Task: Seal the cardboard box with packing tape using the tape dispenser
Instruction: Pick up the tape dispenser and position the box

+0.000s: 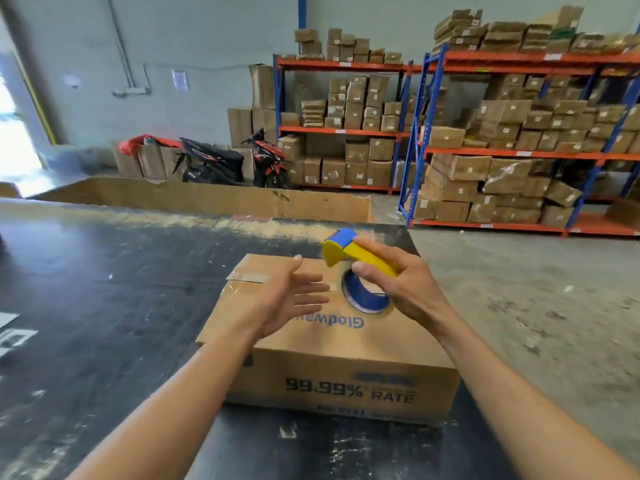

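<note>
A: Setting: a warehouse. We work at a dark, scuffed table [104,306]; behind it, going left to right, a bright doorway, a parked scooter [211,161], then racks [519,133] stacked with cartons.

B: Item one, our left hand [287,299]?

A: Open, fingers spread, holding nothing. It hovers above the left half of the box, palm turned toward the dispenser.

B: Item two, the box [332,348]?

A: A cardboard carton, flaps folded shut, sitting on the table in front of us. We see a shiny strip, likely old tape, at its far left edge. We see no fresh tape along the centre seam, though our hands cover part of it.

B: Item three, our right hand [391,282]?

A: Closed around the yellow handle of the tape dispenser [360,268], which is raised just above the box top, blue roll hanging down.

B: Progress?

A: We judge it early: tool in hand, flaps closed. Left to do: stick the tape end down, pull it along the seam, cut it.
</note>
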Available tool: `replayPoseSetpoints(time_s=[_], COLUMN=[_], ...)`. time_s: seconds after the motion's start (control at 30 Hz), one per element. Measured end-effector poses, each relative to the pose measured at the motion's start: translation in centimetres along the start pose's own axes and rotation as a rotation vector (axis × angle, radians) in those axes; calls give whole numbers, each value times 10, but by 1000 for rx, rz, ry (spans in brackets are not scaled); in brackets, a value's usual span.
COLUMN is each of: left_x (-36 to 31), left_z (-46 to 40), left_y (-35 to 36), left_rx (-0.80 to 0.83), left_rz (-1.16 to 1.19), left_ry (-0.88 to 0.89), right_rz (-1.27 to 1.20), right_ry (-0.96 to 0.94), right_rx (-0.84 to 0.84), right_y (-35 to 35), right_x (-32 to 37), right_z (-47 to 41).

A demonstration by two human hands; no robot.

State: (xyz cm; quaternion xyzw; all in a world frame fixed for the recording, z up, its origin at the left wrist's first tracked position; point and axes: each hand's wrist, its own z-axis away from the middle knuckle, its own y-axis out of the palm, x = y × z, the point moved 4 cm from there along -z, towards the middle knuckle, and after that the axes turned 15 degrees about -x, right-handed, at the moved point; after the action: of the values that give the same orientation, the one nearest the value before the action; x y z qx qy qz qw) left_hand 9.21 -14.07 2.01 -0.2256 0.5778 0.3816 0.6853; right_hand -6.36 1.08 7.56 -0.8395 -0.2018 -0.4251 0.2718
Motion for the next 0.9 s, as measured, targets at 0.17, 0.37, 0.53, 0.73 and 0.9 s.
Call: replayPoseSetpoints(time_s=[0.17,0.37,0.53,0.73,0.9], left_x=[-43,-46,-39,-40,-59], left_z=[25,38,33,16,-1], left_y=[-33,-39,-44,-64,-94], left_rx=[-50,-168,-258,-486,-613], left_rz=[339,253,277,191,93], left_ry=[-98,-33,-27,37,105], right_rz=[205,323,209,186,77], right_ry=[-434,-621,-584,-469,-272], right_rx=[18,68,96,160,301], right_y=[20,39,45,69,102], right_x=[12,-3,1,-1,1], right_z=[8,9,8,-6,-27])
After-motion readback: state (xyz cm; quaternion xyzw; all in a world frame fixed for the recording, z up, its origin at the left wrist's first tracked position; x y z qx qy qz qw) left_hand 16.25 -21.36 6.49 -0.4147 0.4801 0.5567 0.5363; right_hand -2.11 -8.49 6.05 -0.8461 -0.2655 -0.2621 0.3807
